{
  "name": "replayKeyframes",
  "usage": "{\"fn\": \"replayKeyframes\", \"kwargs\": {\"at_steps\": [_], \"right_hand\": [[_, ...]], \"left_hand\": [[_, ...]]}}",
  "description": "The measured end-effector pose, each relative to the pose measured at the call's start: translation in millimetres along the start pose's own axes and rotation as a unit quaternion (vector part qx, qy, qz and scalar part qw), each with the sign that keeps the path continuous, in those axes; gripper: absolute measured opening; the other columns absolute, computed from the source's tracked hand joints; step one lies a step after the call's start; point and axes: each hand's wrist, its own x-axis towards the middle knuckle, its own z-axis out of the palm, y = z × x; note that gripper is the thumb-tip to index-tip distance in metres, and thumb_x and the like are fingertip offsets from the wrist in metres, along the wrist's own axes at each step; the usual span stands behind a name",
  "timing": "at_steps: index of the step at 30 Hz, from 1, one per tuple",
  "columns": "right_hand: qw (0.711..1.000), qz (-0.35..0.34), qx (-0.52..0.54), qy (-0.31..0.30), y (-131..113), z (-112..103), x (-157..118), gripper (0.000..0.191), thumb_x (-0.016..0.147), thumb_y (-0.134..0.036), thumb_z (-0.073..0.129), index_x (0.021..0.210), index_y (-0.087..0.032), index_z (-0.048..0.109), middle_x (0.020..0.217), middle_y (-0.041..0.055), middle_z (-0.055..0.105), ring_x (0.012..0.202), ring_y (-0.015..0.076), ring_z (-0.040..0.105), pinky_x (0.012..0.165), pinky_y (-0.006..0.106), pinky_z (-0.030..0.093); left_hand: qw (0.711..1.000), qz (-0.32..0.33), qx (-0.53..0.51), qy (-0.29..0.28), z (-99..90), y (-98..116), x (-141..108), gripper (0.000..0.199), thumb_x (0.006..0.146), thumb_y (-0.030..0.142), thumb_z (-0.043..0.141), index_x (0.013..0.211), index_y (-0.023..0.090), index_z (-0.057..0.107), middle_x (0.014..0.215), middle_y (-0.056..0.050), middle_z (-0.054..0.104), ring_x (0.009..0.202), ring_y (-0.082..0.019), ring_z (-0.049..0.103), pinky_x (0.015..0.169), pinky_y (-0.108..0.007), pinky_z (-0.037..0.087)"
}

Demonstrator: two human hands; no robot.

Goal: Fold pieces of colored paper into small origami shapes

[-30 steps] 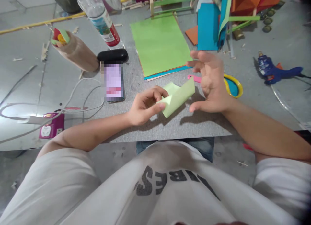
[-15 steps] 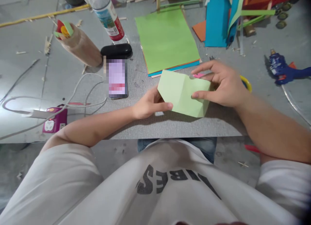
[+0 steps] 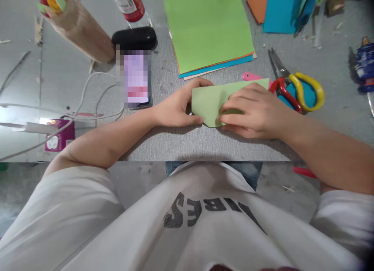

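Two hands of ours meet at a pale green sheet [image 3: 206, 101] in the middle of the frame, over the near part of the table [image 3: 163, 144]. We judge the step in hand to be bending or folding this sheet: its left part lies fairly flat to our view, while its lower edge curls up beneath our right fingers.

Our left hand [image 3: 177, 107] has its grip closed to a narrow pinch at the sheet's left end, thumb on the lower left corner and fingers passing behind. Our right hand [image 3: 257, 111] has its fingers bent over the sheet's middle and right, touching it; the grip looks partly closed, but we cannot tell whether it pinches the paper or only presses on it. Whether the sheet rests on the table is also unclear.

As we judge it, the next move calls for steady left fingers, edges brought into line, then light, even pressure from the right, since thin paper may slip or crease askew.

Scissors [image 3: 297, 87] lie to the right of the sheet, near our right hand, and a stack of coloured sheets [image 3: 209, 33] sits at the top centre.
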Motion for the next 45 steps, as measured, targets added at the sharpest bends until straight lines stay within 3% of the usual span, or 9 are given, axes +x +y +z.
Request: {"fn": "replayKeyframes", "kwargs": {"at_steps": [3,6,18,25,30,34,38,41,45], "right_hand": [[0.999,-0.047,0.002,0.024,-5.0,10.4,2.2,0.016,0.128,-0.032,0.071,0.129,-0.028,0.086,0.133,0.0076,0.088,0.124,0.0297,0.078,0.101,0.049,0.059],[0.998,-0.049,0.021,0.019,-8.0,18.3,3.1,0.019,0.127,-0.03,0.072,0.138,-0.026,0.087,0.144,0.0106,0.089,0.133,0.0311,0.079,0.105,0.049,0.059],[0.996,-0.035,0.077,-0.008,-13.5,21.5,2.2,0.031,0.124,-0.023,0.075,0.151,-0.031,0.088,0.172,0.0073,0.086,0.163,0.0343,0.076,0.12,0.054,0.06],[0.994,-0.026,0.11,-0.008,-15.4,24.2,1.5,0.037,0.119,-0.02,0.08,0.153,-0.03,0.089,0.171,0.0114,0.086,0.16,0.035,0.079,0.122,0.055,0.062],[0.996,-0.063,0.054,0.016,-15.1,17.9,3.0,0.024,0.125,-0.03,0.075,0.144,-0.03,0.09,0.159,0.0083,0.091,0.146,0.0315,0.083,0.115,0.053,0.065],[0.99,-0.106,0.026,0.087,-23.5,7.7,8.1,0.023,0.125,-0.021,0.07,0.122,-0.03,0.09,0.115,0.0008,0.094,0.107,0.0226,0.082,0.098,0.042,0.068],[0.981,-0.13,0.079,0.118,-34.2,1.2,12.5,0.042,0.127,-0.016,0.057,0.103,-0.028,0.089,0.091,0.0013,0.083,0.088,0.0216,0.072,0.08,0.038,0.067],[0.974,-0.179,0.044,0.128,-35.8,2.9,11.3,0.037,0.122,-0.011,0.067,0.096,-0.026,0.09,0.1,0.0049,0.089,0.09,0.0225,0.076,0.074,0.04,0.065],[0.975,-0.185,0.024,0.118,-31.9,8.5,7.3,0.024,0.121,-0.015,0.076,0.106,-0.023,0.092,0.125,0.0111,0.095,0.105,0.0235,0.084,0.087,0.04,0.072]], "left_hand": [[0.996,0.021,0.014,-0.081,-13.3,4.2,2.1,0.106,0.094,0.077,0.103,0.178,0.028,0.059,0.179,-0.014,0.071,0.165,-0.045,0.075,0.132,-0.059,0.071],[0.996,0.019,0.068,-0.058,-18.3,4.9,3.4,0.112,0.095,0.068,0.104,0.185,0.027,0.05,0.191,-0.017,0.059,0.179,-0.049,0.063,0.143,-0.064,0.062],[0.982,-0.054,0.18,0.034,4.0,13.7,-19.2,0.1,0.108,0.043,0.087,0.191,0.037,0.03,0.185,-0.019,0.061,0.156,-0.046,0.078,0.131,-0.07,0.065],[0.97,-0.054,0.234,0.039,6.8,13.3,-19.8,0.104,0.11,0.047,0.088,0.193,0.038,0.027,0.183,-0.02,0.062,0.163,-0.047,0.074,0.133,-0.076,0.062],[0.984,-0.005,0.17,0.05,7.9,11.8,-23.7,0.091,0.113,0.069,0.08,0.188,0.033,0.042,0.18,-0.022,0.065,0.163,-0.045,0.072,0.132,-0.075,0.063],[0.984,0.105,0.111,-0.09,10.7,17.6,-29.7,0.05,0.11,0.073,0.079,0.151,0.045,0.079,0.129,-0.01,0.087,0.131,-0.04,0.083,0.13,-0.079,0.061],[0.965,0.128,0.079,-0.216,16.5,31.9,-35.5,0.019,0.104,0.065,0.087,0.12,0.054,0.086,0.104,-0.001,0.084,0.121,-0.038,0.085,0.126,-0.078,0.065],[0.979,0.173,0.054,-0.092,25.5,35.6,-42.5,0.028,0.114,0.044,0.075,0.141,0.049,0.078,0.116,-0.002,0.087,0.123,-0.034,0.086,0.129,-0.075,0.065],[0.984,0.148,-0.074,0.065,39.4,29.5,-47.0,0.05,0.119,0.039,0.072,0.165,0.037,0.051,0.133,-0.009,0.08,0.114,-0.026,0.083,0.094,-0.048,0.074]]}}
